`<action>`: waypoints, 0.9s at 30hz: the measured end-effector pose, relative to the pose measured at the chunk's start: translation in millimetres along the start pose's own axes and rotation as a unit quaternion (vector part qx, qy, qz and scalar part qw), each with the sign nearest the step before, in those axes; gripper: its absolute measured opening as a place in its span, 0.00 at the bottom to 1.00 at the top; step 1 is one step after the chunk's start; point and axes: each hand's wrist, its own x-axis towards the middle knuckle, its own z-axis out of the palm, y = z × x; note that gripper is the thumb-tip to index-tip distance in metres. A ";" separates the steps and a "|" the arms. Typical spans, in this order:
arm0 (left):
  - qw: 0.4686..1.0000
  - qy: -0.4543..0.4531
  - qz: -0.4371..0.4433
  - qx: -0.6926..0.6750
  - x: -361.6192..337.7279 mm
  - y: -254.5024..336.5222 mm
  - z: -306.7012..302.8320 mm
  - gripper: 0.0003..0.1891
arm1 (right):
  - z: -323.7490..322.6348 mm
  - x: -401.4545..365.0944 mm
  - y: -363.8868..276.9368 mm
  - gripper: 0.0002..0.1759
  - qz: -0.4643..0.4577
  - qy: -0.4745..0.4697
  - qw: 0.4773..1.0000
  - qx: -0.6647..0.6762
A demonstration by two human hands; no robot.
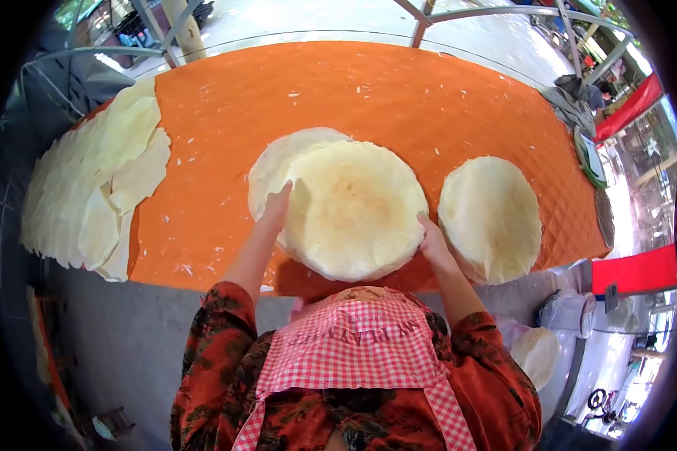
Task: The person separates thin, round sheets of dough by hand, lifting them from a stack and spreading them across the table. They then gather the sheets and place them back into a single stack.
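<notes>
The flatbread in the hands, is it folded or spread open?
Spread open: the flatbread shows a full round disc, with the left hand and right hand holding opposite edges.

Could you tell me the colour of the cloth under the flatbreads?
Orange cloth, clearest in the head view.

Big table (pixel 466 113) is covered edge to edge w/ an orange quilted cloth (pixel 203 210). A pile of thin flatbreads (pixel 98 188) is spread along the left side, overlapping, a few curled. One round flatbread (pixel 490 218) is laid flat on the right, near the front edge. Another round one (pixel 274 161) is laid approx. in the middle, mostly hidden under the held flatbread (pixel 351 210). White crumbs (pixel 365 89) are scattered over the cloth.
</notes>
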 end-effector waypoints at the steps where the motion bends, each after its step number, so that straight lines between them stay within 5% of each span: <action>1: 0.996 0.015 0.047 0.078 4.4 -6.5 8.3 0.38 | 1.9 2.1 -0.1 0.28 0.007 -0.007 0.999 0.053; 6: 0.919 0.092 0.231 0.305 -11.2 -42.7 27.6 0.40 | 9.2 12.8 9.8 0.29 -0.058 0.121 0.985 -0.110; 9: 0.924 0.080 0.234 0.292 -3.8 -41.1 19.6 0.40 | 0.8 6.4 12.2 0.28 -0.061 0.118 0.977 -0.168; 12: 0.981 -0.046 0.152 0.115 -10.5 -25.3 2.4 0.38 | -21.9 20.6 20.3 0.28 -0.036 0.088 0.987 -0.130; 15: 0.984 -0.169 0.060 -0.001 -52.0 9.1 -15.7 0.33 | -11.0 5.7 10.6 0.27 -0.010 0.020 0.998 -0.055; 18: 0.971 -0.238 0.008 -0.021 5.2 -27.0 -22.8 0.30 | -20.8 7.5 16.1 0.26 0.003 0.003 1.000 -0.024; 20: 0.964 -0.232 0.023 -0.128 -3.4 -32.4 -13.2 0.29 | -8.3 -5.0 4.2 0.24 0.020 -0.028 0.999 0.038; 22: 0.966 -0.213 0.011 -0.148 -16.6 -26.9 -12.4 0.28 | -3.3 -2.7 10.0 0.23 -0.033 0.049 0.998 -0.007; 27: 0.977 -0.127 0.092 -0.142 -57.1 -8.4 -5.0 0.28 | 41.2 -25.2 -21.2 0.26 -0.189 0.104 0.948 -0.233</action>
